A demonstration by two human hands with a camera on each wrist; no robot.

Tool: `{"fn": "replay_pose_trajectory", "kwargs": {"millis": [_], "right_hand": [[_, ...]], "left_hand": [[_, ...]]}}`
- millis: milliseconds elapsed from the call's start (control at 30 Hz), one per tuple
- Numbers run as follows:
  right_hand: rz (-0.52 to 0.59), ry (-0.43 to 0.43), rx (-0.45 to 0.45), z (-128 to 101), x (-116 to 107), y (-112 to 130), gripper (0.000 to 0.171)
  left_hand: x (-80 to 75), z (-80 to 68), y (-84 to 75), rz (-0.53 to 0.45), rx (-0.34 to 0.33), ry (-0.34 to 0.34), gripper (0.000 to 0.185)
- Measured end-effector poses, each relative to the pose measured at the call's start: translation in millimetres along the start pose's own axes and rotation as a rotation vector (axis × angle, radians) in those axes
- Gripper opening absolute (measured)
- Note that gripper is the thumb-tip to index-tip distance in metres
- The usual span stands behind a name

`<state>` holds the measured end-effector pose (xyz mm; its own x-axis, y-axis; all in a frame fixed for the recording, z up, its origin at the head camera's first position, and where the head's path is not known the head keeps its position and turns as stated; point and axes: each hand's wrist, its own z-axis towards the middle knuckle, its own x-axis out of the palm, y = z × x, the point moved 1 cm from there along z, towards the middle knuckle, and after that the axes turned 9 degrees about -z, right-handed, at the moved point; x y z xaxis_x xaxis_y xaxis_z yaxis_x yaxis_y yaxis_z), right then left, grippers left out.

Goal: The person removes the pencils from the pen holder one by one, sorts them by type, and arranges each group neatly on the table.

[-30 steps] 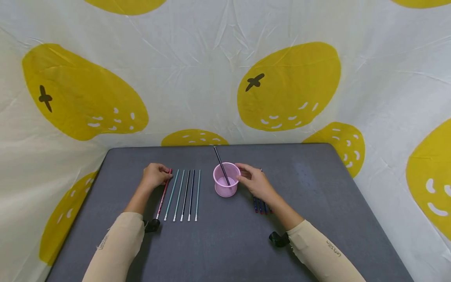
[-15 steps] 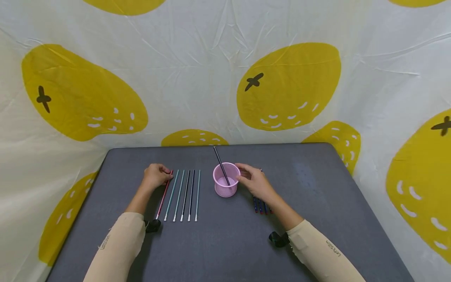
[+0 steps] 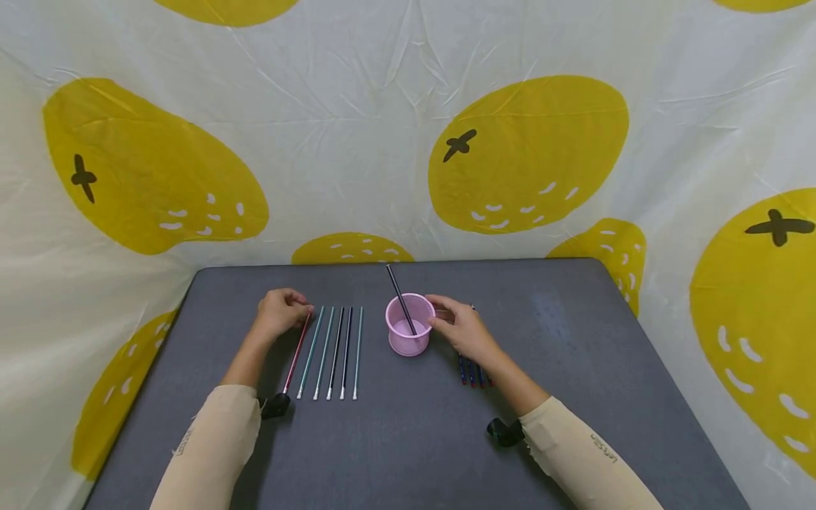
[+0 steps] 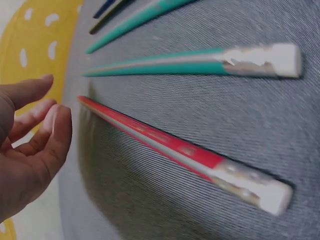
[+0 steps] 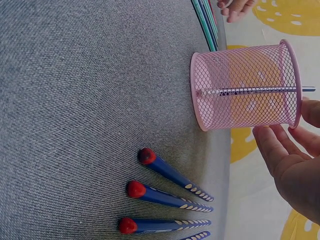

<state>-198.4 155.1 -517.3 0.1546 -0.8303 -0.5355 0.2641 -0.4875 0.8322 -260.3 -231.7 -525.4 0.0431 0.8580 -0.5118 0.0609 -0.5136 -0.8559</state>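
A red pencil [image 3: 297, 356] with a white eraser end lies leftmost in a row on the grey table. My left hand [image 3: 278, 313] hovers by its far tip; in the left wrist view the fingers are loosely bent, apart from the red pencil [image 4: 155, 136], and hold nothing. To its right lie teal pencils [image 3: 309, 353] and dark pencils [image 3: 335, 354], eraser ends toward me. A pink mesh pencil cup [image 3: 408, 346] stands upright with one dark pencil [image 3: 399, 297] leaning in it. My right hand [image 3: 464, 333] holds the cup at its right side, fingertips at the rim [image 5: 299, 107].
Several blue pencils [image 5: 172, 174] with red ends lie beneath and beside the right forearm. The grey table [image 3: 408, 453] has its back edge against a white cloth [image 3: 357, 142] printed with yellow fruit. Dark wrist cameras [image 3: 275, 406] sit on both wrists.
My left hand has let go of the red pencil's far end and lifted slightly up and away. The right hand and the cup have stayed in place.
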Motion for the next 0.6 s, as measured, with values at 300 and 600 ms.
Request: {"fn": "replay_pose_trajectory", "kwargs": {"millis": [300,600], "right_hand": [[0.008,0.009,0.005,3,-1,-1,0.045],[-0.008,-0.003,-0.002,3,3,-9,0.046]], "left_hand": [[10.1,-1.2,-43.2,-0.069,0.157,-0.015,0.029],[49.4,-8.9,-95.6,-0.229,0.267,0.041,0.036]]}}
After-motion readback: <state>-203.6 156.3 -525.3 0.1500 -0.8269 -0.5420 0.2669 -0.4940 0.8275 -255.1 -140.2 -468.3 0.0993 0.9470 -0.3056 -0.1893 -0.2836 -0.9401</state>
